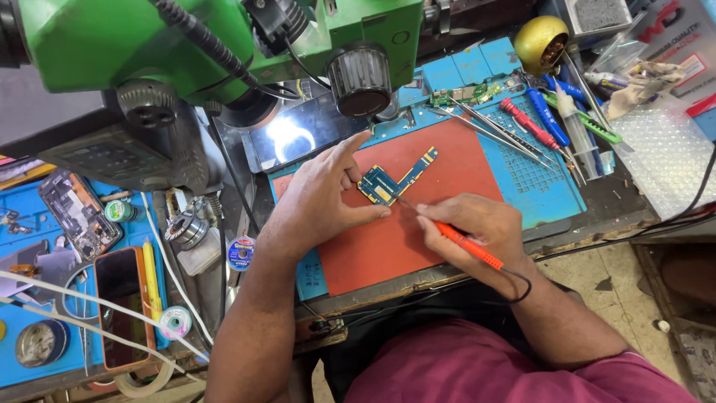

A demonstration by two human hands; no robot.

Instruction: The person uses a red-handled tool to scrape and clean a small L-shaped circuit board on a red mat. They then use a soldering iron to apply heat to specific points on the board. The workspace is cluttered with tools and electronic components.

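Observation:
A small blue circuit board (391,180) with gold pads lies on a red mat (418,224) in the middle of the bench. My left hand (321,198) pins the board down, with thumb and forefinger at its left edge. My right hand (477,227) grips an orange soldering iron (466,242) like a pen. Its thin tip touches the board's lower right side. A black cable runs from the iron's rear toward my lap.
A green microscope (216,45) hangs over the bench at the back left, above a phone (298,134) with a bright ring reflection. Tweezers, screwdrivers (533,123) and a brass tip-cleaner ball (541,41) lie on the blue mat (537,179) at right. Phones and solder spools sit at left.

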